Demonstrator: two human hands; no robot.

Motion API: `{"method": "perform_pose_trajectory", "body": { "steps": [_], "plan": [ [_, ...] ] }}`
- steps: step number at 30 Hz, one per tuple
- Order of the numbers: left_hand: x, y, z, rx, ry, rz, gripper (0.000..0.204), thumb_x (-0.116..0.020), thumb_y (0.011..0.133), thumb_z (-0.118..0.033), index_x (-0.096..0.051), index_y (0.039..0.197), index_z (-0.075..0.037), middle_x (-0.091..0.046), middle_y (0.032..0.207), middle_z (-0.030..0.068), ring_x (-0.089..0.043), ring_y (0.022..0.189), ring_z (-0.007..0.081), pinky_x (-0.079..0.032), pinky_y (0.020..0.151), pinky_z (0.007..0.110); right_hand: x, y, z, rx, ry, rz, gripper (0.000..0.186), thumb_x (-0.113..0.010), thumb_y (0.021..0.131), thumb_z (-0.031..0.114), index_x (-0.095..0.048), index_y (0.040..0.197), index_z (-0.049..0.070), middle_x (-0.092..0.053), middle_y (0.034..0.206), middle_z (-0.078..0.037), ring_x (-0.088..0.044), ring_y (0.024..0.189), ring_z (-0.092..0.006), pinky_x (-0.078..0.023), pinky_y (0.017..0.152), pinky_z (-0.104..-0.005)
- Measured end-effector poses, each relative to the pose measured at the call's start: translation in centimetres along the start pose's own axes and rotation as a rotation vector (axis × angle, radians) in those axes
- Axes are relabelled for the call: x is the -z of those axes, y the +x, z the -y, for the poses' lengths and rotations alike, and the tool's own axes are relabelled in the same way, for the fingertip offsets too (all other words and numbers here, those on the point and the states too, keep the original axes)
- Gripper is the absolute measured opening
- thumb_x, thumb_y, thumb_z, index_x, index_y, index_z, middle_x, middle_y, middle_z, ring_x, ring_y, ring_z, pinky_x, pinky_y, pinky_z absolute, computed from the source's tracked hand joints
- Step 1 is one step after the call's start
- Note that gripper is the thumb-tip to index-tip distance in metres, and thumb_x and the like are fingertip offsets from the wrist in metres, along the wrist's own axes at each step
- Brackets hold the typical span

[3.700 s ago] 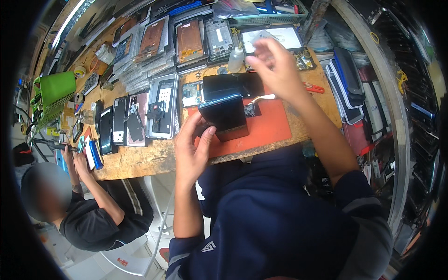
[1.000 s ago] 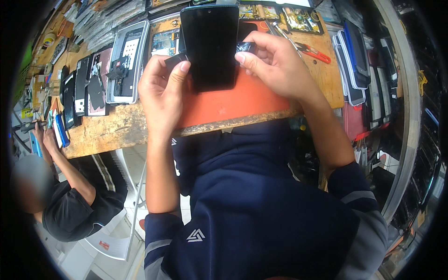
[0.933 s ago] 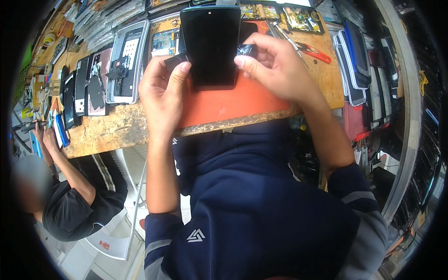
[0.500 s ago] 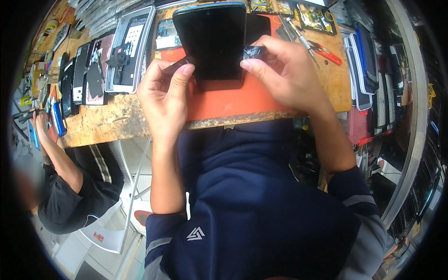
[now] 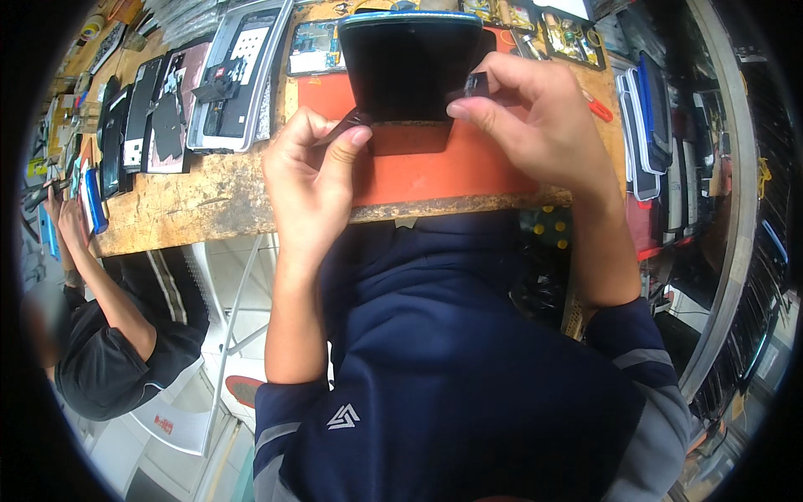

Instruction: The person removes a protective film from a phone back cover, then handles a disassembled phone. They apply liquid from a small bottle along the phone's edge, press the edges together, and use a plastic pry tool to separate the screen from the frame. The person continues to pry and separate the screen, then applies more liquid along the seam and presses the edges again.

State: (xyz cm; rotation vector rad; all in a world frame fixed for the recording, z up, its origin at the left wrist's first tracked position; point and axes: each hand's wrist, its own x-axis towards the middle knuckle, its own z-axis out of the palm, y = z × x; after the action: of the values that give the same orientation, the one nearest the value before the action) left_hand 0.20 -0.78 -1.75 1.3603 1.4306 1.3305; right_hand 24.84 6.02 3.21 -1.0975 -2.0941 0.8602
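A smartphone (image 5: 410,71) with a dark screen is propped up at a tilt over an orange-red mat (image 5: 418,180). Just left of its lower corner, my left hand (image 5: 314,167) is closed, thumb and fingers pinching a thin black strip (image 5: 345,124). On the other side my right hand (image 5: 539,117) pinches a black, shiny tape-like piece (image 5: 477,85) close to the phone's right edge. Below the phone lies a dark flat shape (image 5: 410,140); whether it is a part or a shadow, I cannot tell. Whatever supports the phone from behind is hidden.
Opened phone parts (image 5: 171,125) and a grey tray (image 5: 238,84) stand at the left of the wooden bench (image 5: 201,197). Circuit boards (image 5: 318,46) lie behind the mat. An orange-handled tool (image 5: 599,109) and stacked phones (image 5: 648,125) are at right. Another person (image 5: 109,351) works at far left.
The phone and both hands sit farther right in view, as the view itself has shifted. My right hand and its black piece have drawn away from the phone's edge. Both pinches remain.
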Motion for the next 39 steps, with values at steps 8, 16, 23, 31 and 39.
{"method": "perform_pose_trajectory", "body": {
  "steps": [8,16,23,31,39],
  "plan": [
    [0.4,0.6,-1.4,-0.087,0.173,0.029,0.014,-0.077,0.099,-0.003,-0.066,0.093,0.002,-0.073,0.083,0.0072,-0.066,0.077,0.0093,-0.053,0.071,0.027,-1.1,-2.1,-1.0,-0.121,0.131,0.031,0.009,-0.077,0.095,0.001,-0.071,0.097,-0.004,-0.069,0.085,-0.006,-0.065,0.08,-0.0095,-0.054,0.073,-0.0272],
    [0.7,1.1,-2.1,-0.134,0.208,0.06,0.014,-0.076,0.1,-0.003,-0.065,0.093,0.002,-0.071,0.081,0.0075,-0.066,0.077,0.0105,-0.053,0.072,0.029,-3.1,-2.8,-2.2,-0.05,0.216,-0.102,0.015,-0.081,0.092,0.005,-0.068,0.093,-0.003,-0.062,0.074,-0.012,-0.055,0.058,-0.0166,-0.045,0.056,-0.0336],
    [0.4,0.1,0.1,-0.066,0.116,0.026,0.019,-0.077,0.1,-0.005,-0.061,0.09,-0.001,-0.068,0.082,0.0038,-0.06,0.081,0.0084,-0.051,0.078,0.028,-1.5,-1.4,-1.1,0.064,0.076,-0.077,0.023,-0.081,0.092,0.011,-0.064,0.085,-0.002,-0.056,0.065,-0.015,-0.054,0.057,-0.0238,-0.043,0.056,-0.0389],
    [0.1,-0.6,1.5,-0.031,0.123,0.004,0.025,-0.077,0.099,-0.004,-0.056,0.087,-0.001,-0.062,0.076,0.0049,-0.054,0.075,0.0081,-0.049,0.071,0.029,0.1,0.5,0.3,0.123,-0.129,0.023,0.031,-0.082,0.092,0.012,-0.058,0.079,-0.003,-0.059,0.066,-0.014,-0.057,0.059,-0.0227,-0.045,0.057,-0.0369],
    [-0.2,-0.6,1.4,-0.071,0.106,-0.008,0.013,-0.079,0.1,-0.008,-0.068,0.099,0.0,-0.07,0.086,0.0067,-0.064,0.08,0.0109,-0.052,0.076,0.028,-0.5,-0.5,0.0,0.031,-0.005,-0.013,0.027,-0.082,0.09,0.013,-0.061,0.082,-0.003,-0.056,0.07,-0.016,-0.055,0.063,-0.0336,-0.045,0.061,-0.0433]
  ]
}}
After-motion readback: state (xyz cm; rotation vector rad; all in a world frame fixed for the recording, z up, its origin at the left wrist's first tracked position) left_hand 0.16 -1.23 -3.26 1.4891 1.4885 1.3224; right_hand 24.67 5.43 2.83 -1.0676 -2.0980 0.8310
